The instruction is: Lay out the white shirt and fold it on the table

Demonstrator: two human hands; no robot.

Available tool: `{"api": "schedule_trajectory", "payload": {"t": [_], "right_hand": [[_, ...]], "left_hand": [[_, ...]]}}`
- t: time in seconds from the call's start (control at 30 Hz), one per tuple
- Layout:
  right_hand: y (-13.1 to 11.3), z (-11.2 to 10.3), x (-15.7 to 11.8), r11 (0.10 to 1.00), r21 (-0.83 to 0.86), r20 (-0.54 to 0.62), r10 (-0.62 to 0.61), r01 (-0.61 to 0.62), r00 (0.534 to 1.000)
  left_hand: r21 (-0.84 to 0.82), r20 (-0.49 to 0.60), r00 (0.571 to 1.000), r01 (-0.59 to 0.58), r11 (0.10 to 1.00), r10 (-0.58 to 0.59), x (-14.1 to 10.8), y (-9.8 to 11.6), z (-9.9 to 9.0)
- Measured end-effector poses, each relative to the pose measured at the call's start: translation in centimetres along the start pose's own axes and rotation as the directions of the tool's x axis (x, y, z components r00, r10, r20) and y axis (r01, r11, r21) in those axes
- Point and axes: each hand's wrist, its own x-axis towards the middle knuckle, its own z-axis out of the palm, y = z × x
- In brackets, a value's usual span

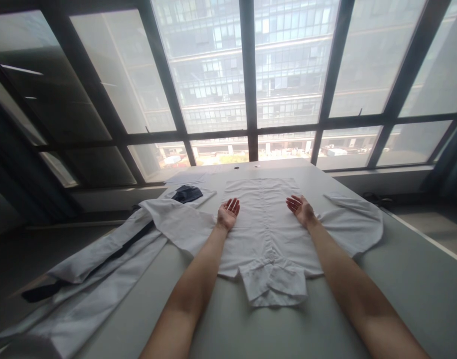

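Observation:
A white button-up shirt [267,214] lies spread front side up on the table, its collar [275,286] toward me and its hem at the far side. The sleeves stretch out left and right. Over the left part of the shirt is my left hand [228,213], palm turned up, fingers apart and holding nothing. My right hand [301,210] mirrors it over the right part, also palm up and without anything in it. Whether either hand touches the cloth I cannot tell.
Other white garments [116,264] with dark trim hang over the table's left edge, and a dark folded cloth [187,194] lies by them. White sheets [185,177] rest at the far left of the grey-white table [411,279]. Large windows [209,75] stand behind.

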Motion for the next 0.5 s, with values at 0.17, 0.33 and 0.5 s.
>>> {"api": "schedule_trajectory", "payload": {"t": [0.17, 0.33, 0.5], "right_hand": [[-0.04, -0.05, 0.00, 1.000, 0.000, 0.000, 0.006, -0.006, 1.000], [-0.04, -0.07, 0.06, 1.000, 0.006, 0.006, 0.003, -0.003, 1.000], [-0.04, -0.02, 0.08, 1.000, 0.012, -0.002, 0.007, -0.007, 1.000]], "left_hand": [[-0.003, 0.008, 1.000, 0.006, 1.000, -0.006, 0.08, 0.00, -0.08], [-0.002, 0.006, 1.000, 0.007, 1.000, -0.007, 0.05, 0.00, -0.07], [0.007, 0.007, 1.000, 0.010, 1.000, -0.010, 0.03, -0.03, -0.03]]}}
